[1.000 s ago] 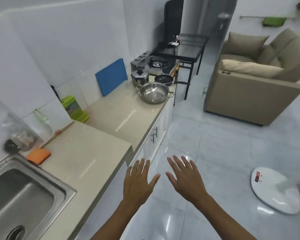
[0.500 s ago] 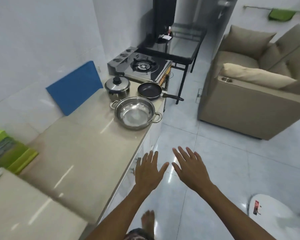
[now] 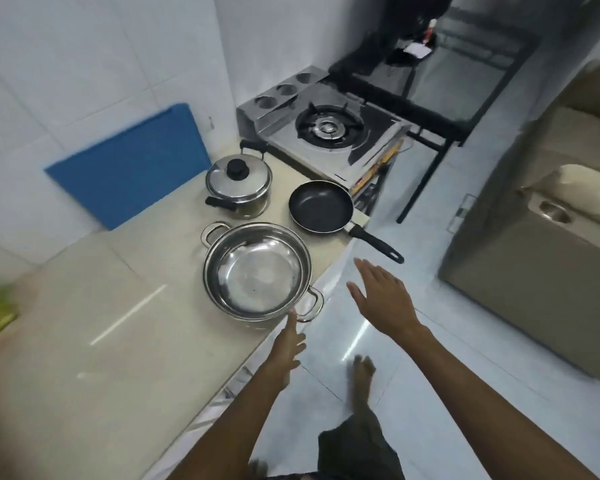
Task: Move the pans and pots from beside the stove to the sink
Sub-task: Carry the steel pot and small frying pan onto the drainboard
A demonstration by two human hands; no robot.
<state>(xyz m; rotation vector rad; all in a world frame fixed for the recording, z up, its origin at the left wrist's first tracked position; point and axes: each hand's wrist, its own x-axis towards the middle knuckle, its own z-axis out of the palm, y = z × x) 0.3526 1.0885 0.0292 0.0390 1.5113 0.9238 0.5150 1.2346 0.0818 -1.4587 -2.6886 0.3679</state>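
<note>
A person reaches toward three pieces of cookware grouped on the beige stone-look countertop [image 3: 125, 341] beside the single-burner gas stove [image 3: 326, 133] — none of them lifted, so the job of carrying them to the sink looks barely begun. The sink itself is out of view.

Nearest the reaching hands, and farthest from the stove, sits a wide, shallow steel pot [image 3: 257, 271], mirror-bright inside, with looped wire handles at opposite rims. Between it and the stove, on the wall side, stands a smaller lidded pot [image 3: 238, 185] of polished steel with a black knob and black side handles. Just in front of the stove rests a round black frying pan [image 3: 321, 206], its dark matte coating unmarked, its long black handle jutting past the counter's edge over the floor.

The left hand [image 3: 286, 344] is open and empty, one fingertip at or just short of the shallow pot's near handle — contact cannot be told. The right hand [image 3: 383, 299] hangs over the tiled floor, fingers spread and holding nothing, a little short of the pan's handle. A blue board [image 3: 129, 168] leans on the white tiled wall behind the lidded pot.
</note>
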